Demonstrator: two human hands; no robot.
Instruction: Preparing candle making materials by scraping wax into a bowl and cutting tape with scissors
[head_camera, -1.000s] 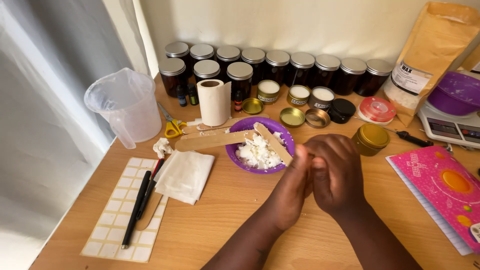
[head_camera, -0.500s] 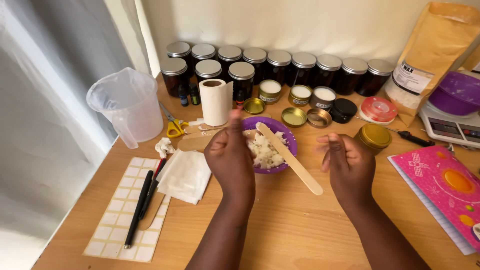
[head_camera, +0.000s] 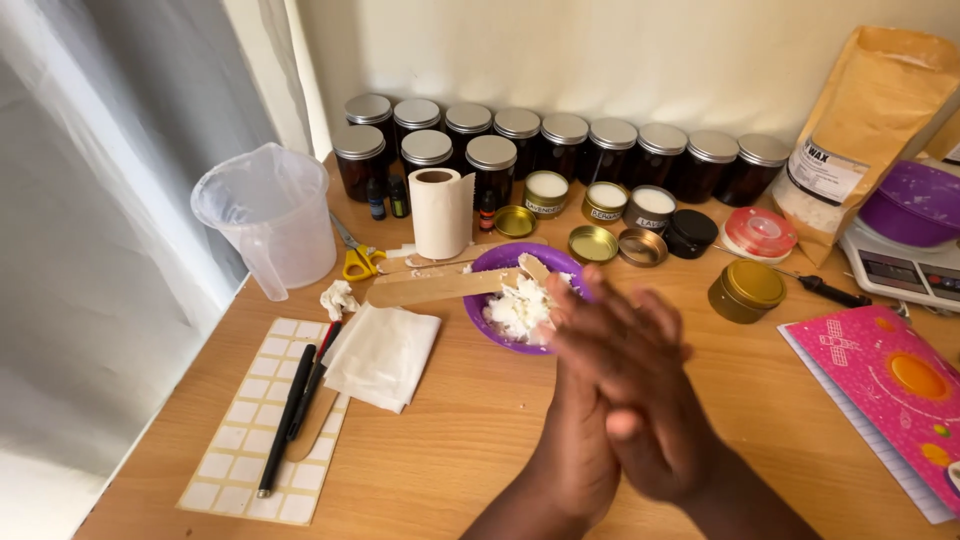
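free: bare desk (head_camera: 480, 440) front | blocked: purple bowl (head_camera: 490, 325), jars (head_camera: 565, 140) behind

1. I see a purple bowl (head_camera: 497, 262) near the middle of the frame, upright on the wooden desk, just above and left of my pressed-together hands.
2. It holds crumbly white wax (head_camera: 518, 308), heaped unevenly toward its lower right side.
3. A flat wooden stick (head_camera: 440, 288) rests across the bowl's left rim, lying nearly level, its far end pointing toward the left of the frame.
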